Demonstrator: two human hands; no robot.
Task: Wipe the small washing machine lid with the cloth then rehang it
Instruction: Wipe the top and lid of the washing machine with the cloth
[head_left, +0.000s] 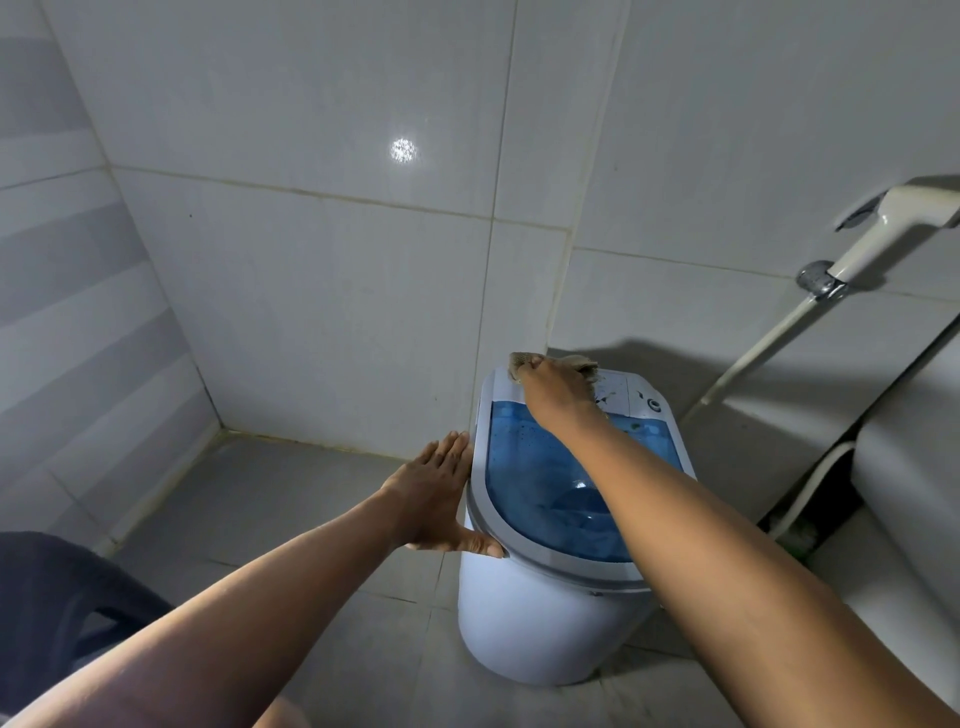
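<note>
A small white washing machine (540, 623) stands on the tiled floor in the corner. Its lid (535, 467) is translucent blue with a grey rim, and a white control panel lies along its far edge. My right hand (558, 395) reaches over the lid and presses a crumpled beige cloth (524, 359) onto the far left part of that panel; the hand hides most of the cloth. My left hand (441, 493) lies flat against the machine's left side, fingers straight, thumb on the lid rim.
White tiled walls meet just behind the machine. A white hand sprayer (883, 228) with its hose hangs on the right wall. A white toilet tank (914, 467) stands at the right. A dark plastic stool (62, 597) sits at the lower left.
</note>
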